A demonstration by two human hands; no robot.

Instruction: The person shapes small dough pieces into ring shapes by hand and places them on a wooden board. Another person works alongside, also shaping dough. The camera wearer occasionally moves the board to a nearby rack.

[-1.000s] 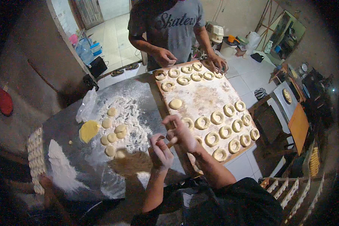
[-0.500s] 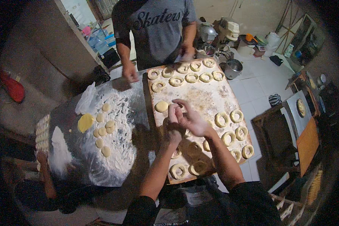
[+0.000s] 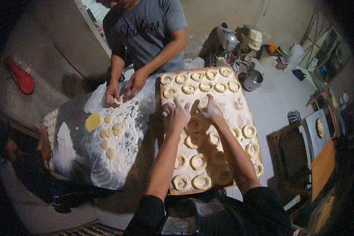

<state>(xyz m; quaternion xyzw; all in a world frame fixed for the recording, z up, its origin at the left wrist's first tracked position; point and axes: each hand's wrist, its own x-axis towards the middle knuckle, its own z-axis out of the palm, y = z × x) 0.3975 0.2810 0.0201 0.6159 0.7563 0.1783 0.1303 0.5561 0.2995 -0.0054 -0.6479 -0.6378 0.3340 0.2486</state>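
Over the left middle of a floured wooden board (image 3: 220, 103), my left hand (image 3: 179, 114) reaches down with its fingers apart. It covers the spot beside the upper rows, so any dough under it is hidden. My right hand (image 3: 212, 112) hovers a little to the right, open, and I see nothing in it. Rings of pale dough, such as one ring (image 3: 190, 88) above my hands and another ring (image 3: 198, 161) by my left forearm, lie in rows at both ends of the board. My forearms hide or shade some of the nearer rings.
On the dark floured table (image 3: 145, 98) at left lie several small dough discs (image 3: 110, 153), a yellow flat piece (image 3: 94, 122) and a flour heap (image 3: 65, 145). Across the board a person's hands (image 3: 124, 92) hold a piece of dough. A metal pot (image 3: 253, 80) stands beyond the board's right corner.
My hands, which were together over the board, have moved apart. The dough disc beside them no longer shows. The other person has leaned over the table and now holds dough. The view has shifted.
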